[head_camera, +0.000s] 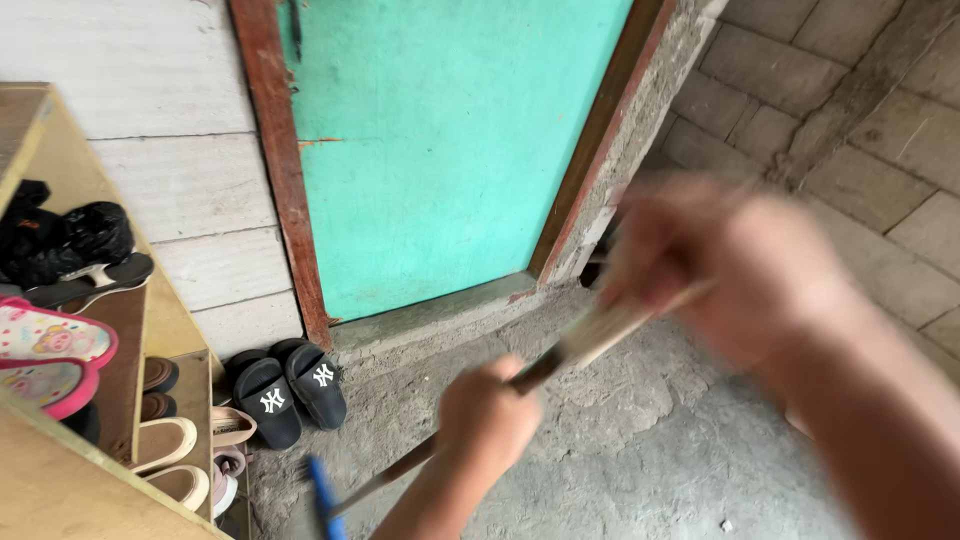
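— What's being held?

— A long stick (560, 355), a broom or mop handle by the look of it, slanting from upper right down to a blue head (322, 497) near the floor (640, 450).

— And the hands?

— Both are clamped on the stick, apart from each other. The left hand (487, 415) grips it low down, the right hand (730, 265) grips the top end. That spacing suits steering: the upper hand drives, the lower guides. Both are blurred, so finger detail is lost.

— What's around?

— Rough concrete floor below. Beyond it a turquoise door (440, 150) in a reddish frame, shut. Black slippers (290, 390) sit against the wall just left of the door, out of the walkway. A wooden shoe rack (60, 470) at far left holds sandals and a black bag (95, 232). Bare block wall (850, 100) to the right.
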